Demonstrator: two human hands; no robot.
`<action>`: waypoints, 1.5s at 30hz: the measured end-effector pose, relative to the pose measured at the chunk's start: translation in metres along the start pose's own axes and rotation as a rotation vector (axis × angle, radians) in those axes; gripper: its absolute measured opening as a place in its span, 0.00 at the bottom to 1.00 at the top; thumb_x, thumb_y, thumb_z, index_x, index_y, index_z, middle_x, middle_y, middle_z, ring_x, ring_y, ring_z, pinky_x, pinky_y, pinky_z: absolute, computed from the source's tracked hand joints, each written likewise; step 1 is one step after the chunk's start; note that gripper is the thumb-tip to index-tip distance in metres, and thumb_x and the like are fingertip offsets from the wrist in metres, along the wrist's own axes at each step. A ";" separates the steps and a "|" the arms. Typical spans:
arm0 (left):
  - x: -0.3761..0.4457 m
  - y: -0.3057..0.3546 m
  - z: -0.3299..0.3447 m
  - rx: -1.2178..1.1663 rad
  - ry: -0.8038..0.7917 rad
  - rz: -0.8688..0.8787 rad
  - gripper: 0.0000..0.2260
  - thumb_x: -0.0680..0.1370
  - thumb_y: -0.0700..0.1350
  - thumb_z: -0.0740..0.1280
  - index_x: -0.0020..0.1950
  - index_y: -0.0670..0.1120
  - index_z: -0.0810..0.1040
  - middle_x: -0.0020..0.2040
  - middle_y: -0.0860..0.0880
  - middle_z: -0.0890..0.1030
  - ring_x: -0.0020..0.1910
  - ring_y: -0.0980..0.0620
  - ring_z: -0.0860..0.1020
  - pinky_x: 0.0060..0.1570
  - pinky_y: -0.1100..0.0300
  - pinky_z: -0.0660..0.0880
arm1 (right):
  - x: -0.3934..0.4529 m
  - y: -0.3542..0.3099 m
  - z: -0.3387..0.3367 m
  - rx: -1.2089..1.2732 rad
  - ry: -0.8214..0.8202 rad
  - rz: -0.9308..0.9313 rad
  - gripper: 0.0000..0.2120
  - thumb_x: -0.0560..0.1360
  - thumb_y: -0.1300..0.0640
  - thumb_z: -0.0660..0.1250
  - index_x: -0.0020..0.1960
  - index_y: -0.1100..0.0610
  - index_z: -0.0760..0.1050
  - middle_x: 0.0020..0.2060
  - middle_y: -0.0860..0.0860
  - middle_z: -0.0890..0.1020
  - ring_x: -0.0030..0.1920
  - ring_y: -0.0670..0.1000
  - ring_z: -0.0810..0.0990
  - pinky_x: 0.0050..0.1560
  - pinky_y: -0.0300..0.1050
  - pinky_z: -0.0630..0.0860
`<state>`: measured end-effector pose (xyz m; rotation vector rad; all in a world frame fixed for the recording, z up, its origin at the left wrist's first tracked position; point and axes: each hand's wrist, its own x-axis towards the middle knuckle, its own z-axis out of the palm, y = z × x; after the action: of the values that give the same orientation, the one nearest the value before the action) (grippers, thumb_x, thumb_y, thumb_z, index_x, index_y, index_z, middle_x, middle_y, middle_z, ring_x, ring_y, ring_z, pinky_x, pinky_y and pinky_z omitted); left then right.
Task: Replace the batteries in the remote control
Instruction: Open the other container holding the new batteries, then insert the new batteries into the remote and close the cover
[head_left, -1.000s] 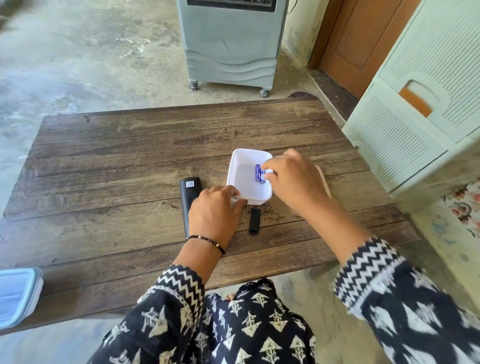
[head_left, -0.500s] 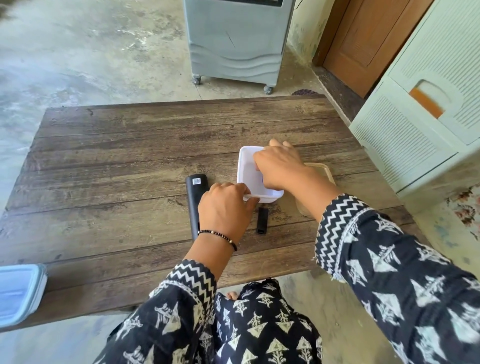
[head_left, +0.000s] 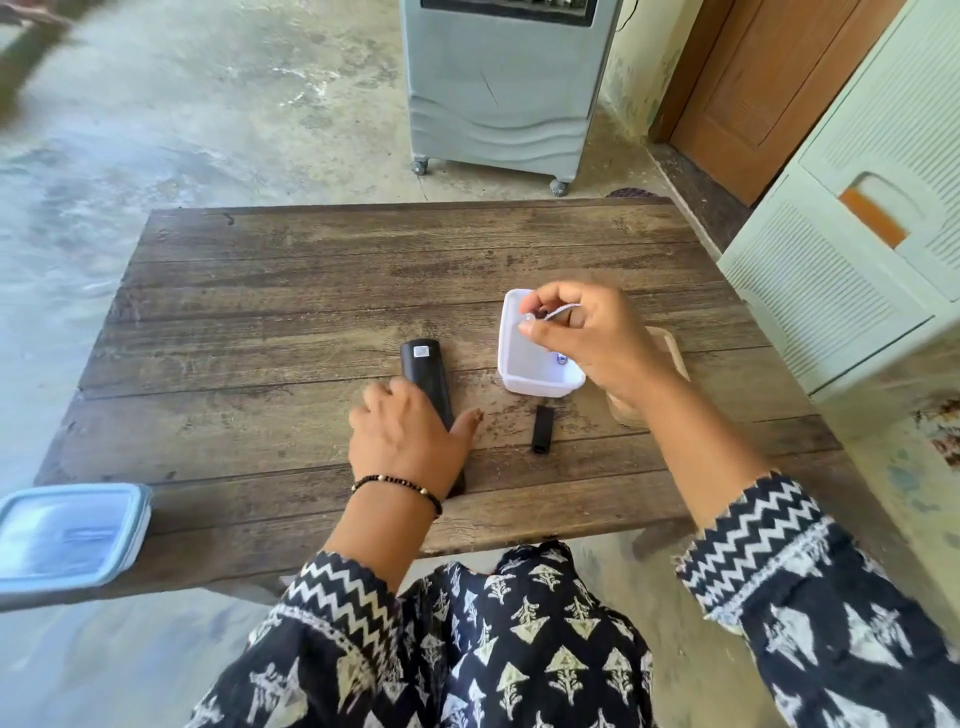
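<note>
- Black remote control (head_left: 422, 371) lies face down on the wooden table (head_left: 291, 291), lengthwise toward the person, near the middle of the top.
- Its near half is hidden under the left hand (head_left: 408, 441), which lies over it with fingers loosely spread; whether the fingers actually clamp it cannot be told. Half a second ago this hand was steadying the tub's corner.
- A small white sticker sits at the remote's far end; its print is too small to read.
- The black battery cover (head_left: 542, 428) lies apart on the table, between the remote and the tub's near edge.
- The white plastic tub (head_left: 511, 358) stands just right of the remote. A blue-and-silver battery (head_left: 561, 358) peeps out at its near right corner, mostly hidden by the right hand (head_left: 592, 338).
- That hand, earlier reaching down inside the tub, is now raised over it, thumb and fingertips pinched on a small pale object, too blurred to identify.
- A tan lid (head_left: 670, 348) shows partly behind the right wrist.
- A blue-rimmed container (head_left: 67, 535) is cut off at the left edge.
</note>
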<state>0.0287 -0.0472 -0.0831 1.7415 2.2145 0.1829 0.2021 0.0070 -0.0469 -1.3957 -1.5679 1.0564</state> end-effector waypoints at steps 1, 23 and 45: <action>-0.002 0.000 0.001 0.047 -0.052 -0.035 0.36 0.69 0.67 0.63 0.62 0.39 0.67 0.59 0.41 0.71 0.58 0.41 0.72 0.54 0.52 0.72 | -0.006 0.000 0.004 0.089 0.030 -0.003 0.04 0.72 0.62 0.70 0.43 0.53 0.78 0.36 0.48 0.77 0.31 0.46 0.74 0.34 0.37 0.72; 0.001 -0.013 -0.002 -1.797 -0.385 -0.184 0.14 0.81 0.52 0.53 0.54 0.42 0.68 0.35 0.44 0.77 0.27 0.51 0.76 0.30 0.59 0.76 | -0.070 -0.006 0.057 0.398 0.208 -0.056 0.07 0.73 0.66 0.68 0.50 0.59 0.80 0.45 0.57 0.84 0.45 0.54 0.84 0.48 0.47 0.80; -0.012 -0.011 0.005 -1.798 -0.544 -0.271 0.28 0.80 0.60 0.47 0.68 0.40 0.68 0.59 0.34 0.76 0.53 0.41 0.76 0.48 0.50 0.78 | -0.085 -0.021 0.070 0.024 0.221 -0.089 0.07 0.70 0.64 0.70 0.44 0.54 0.80 0.36 0.47 0.83 0.35 0.46 0.82 0.41 0.49 0.81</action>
<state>0.0229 -0.0620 -0.0887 0.3445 0.9521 1.0347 0.1382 -0.0850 -0.0540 -1.3636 -1.4376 0.8355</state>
